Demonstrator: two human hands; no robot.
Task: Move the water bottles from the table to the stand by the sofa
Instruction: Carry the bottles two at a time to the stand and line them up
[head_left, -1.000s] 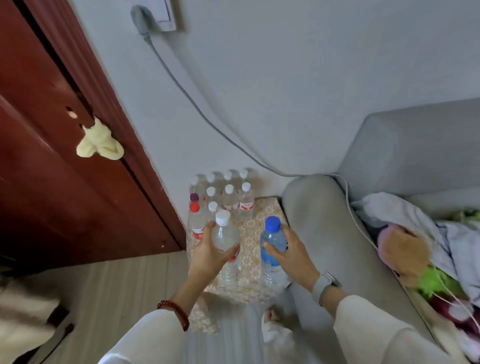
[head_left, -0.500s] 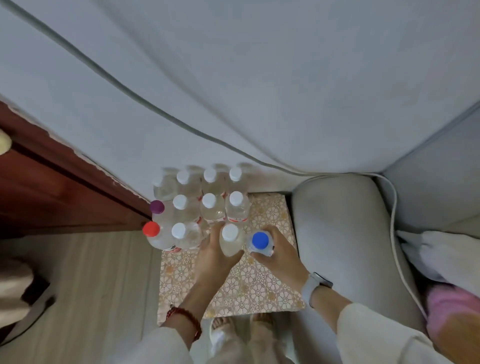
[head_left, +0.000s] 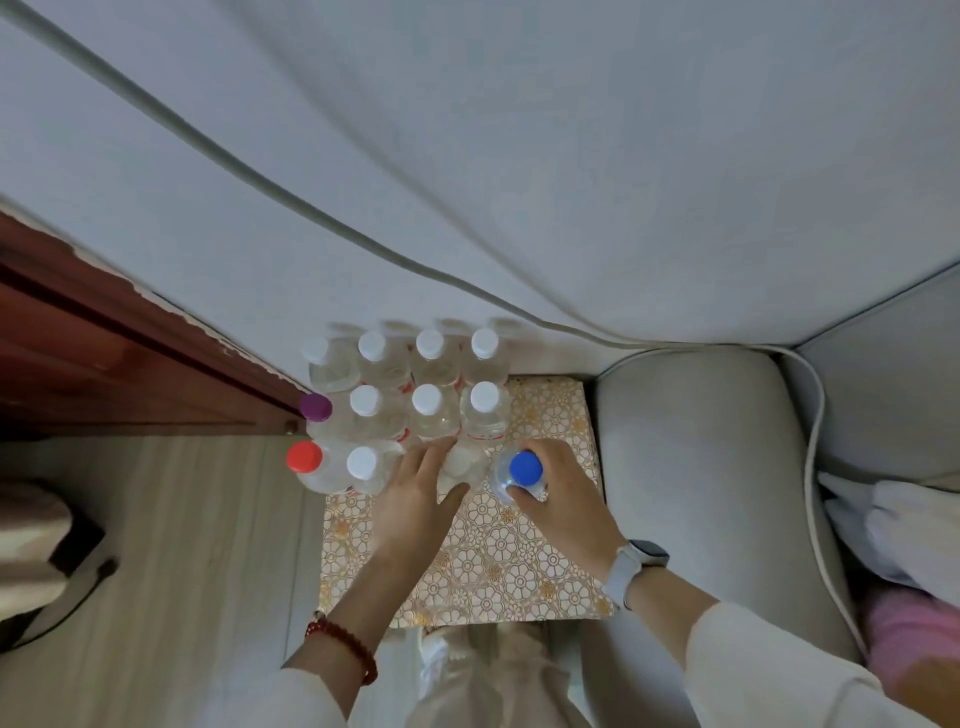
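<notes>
Floral-patterned beige stand top (head_left: 498, 566) between grey sofa arm (head_left: 691, 467) and wall.
Left hand (head_left: 415, 499) grips white-capped clear bottle (head_left: 460, 467); right hand (head_left: 561, 493), at three o'clock, grips blue-capped clear bottle (head_left: 524, 467).

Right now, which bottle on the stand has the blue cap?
The blue-capped bottle, gripped by the right hand nearest the sofa arm; the others have white, red or purple caps.

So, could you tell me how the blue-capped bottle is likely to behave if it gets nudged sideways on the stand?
The blue-capped bottle looks tall and narrow, so it would probably tip rather than slide. It appears filled with water, so likely fairly heavy. The right hand grips it beside a white-capped bottle, which it might knock over.
</notes>
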